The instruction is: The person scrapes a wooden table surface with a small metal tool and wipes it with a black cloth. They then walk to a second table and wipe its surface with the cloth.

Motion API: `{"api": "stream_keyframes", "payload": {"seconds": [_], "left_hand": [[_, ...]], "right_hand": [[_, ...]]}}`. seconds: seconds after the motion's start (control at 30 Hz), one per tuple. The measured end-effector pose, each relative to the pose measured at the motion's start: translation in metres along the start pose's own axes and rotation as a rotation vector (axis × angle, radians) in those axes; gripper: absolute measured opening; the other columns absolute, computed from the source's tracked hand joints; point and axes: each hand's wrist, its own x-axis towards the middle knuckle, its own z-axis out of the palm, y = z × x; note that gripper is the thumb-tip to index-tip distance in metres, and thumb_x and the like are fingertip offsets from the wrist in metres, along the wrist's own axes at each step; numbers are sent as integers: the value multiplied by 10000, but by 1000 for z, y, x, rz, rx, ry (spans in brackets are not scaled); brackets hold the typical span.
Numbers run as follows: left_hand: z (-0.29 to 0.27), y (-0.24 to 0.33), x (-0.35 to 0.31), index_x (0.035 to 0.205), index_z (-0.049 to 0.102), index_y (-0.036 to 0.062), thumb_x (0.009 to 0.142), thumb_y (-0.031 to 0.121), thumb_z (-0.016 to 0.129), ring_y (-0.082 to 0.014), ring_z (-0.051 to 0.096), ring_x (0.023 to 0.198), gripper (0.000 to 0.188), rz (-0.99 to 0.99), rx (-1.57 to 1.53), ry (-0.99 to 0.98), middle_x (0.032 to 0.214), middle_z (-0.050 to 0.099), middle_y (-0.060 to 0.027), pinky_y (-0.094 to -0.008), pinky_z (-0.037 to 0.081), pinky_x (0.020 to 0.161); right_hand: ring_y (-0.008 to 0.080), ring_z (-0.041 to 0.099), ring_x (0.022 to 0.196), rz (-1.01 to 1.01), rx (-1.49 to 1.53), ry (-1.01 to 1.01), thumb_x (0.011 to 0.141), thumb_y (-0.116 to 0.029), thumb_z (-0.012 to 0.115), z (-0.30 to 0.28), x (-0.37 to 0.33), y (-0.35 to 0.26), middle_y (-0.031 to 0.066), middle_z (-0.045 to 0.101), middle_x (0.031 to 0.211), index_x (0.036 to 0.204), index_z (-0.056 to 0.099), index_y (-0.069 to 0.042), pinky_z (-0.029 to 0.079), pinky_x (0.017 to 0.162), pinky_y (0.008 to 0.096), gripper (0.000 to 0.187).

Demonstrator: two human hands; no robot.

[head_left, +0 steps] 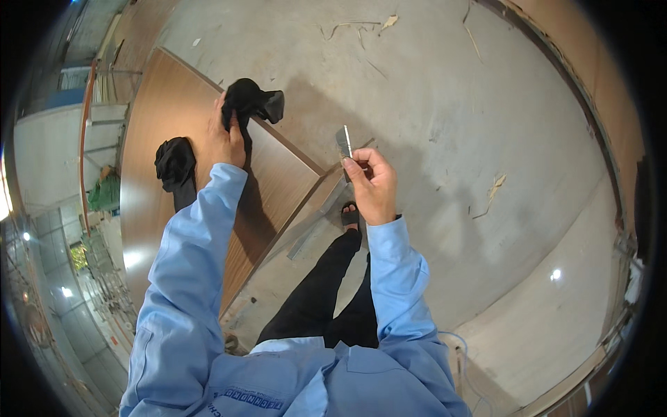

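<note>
Near the far edge of the brown wood-grain table (201,125), my left hand (229,142) grips a bunched black cloth (243,97). Part of the cloth hangs past the table edge, and my fingers are partly hidden in its folds. My right hand (375,182) is raised to the right of the table, pinching a small flat grey piece (344,142) with a pale straight edge. It looks like a scraper blade, but its exact kind is unclear. Left of my left forearm lies another crumpled black cloth (175,167), on the table top.
Below my hands spreads a grey floor (431,104) with scattered scraps (497,187). A metal strip (316,219) lies beside the table corner, close to my sandalled foot (349,214). Low on the right, a thin blue cord (464,354) curves over the floor.
</note>
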Motion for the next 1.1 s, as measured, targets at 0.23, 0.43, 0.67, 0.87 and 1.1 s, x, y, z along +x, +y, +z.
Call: {"api": "stream_keyframes", "payload": {"seconds": [0.23,0.43,0.67,0.87,1.1], "left_hand": [[-27,42,-36,1369,606,94,699,-162,472,-371,426,1433,729,-76,86,-23,1489,525,-175,-499,270,1216],[-42,90,-71,1520,401,75,874,409,702,-358,190,1545,788,-201,137,-313,1661,243,-157,-556,130,1241],[-3,3,79,1474,494,160,820,251,722,-339,187,1541,699,-365,315,-126,1662,245,-126,-556,148,1241],[6,-82,174,1562,364,175,907,277,674,-304,155,1554,732,-732,390,37,1672,227,-105,-529,88,1261],[19,-126,228,1590,249,63,910,283,683,-280,163,1554,836,-916,511,97,1677,206,-114,-525,91,1261]], "right_hand": [[65,517,721,19,-183,-93,941,-118,696,-13,5,-56,-10,602,798,928,628,-4,444,644,243,134],[77,563,716,324,-460,-152,947,-72,682,-73,-1,-59,9,628,798,931,604,2,468,657,241,109],[81,607,728,292,-424,-285,957,-65,679,-47,88,-79,23,653,816,947,605,-20,506,659,250,87],[142,631,743,30,-833,-316,896,-144,744,-65,204,-76,56,666,806,896,634,-19,523,690,310,166],[261,679,708,738,-1073,176,936,-268,618,-300,281,-37,127,743,815,875,719,-41,544,634,455,256]]}}
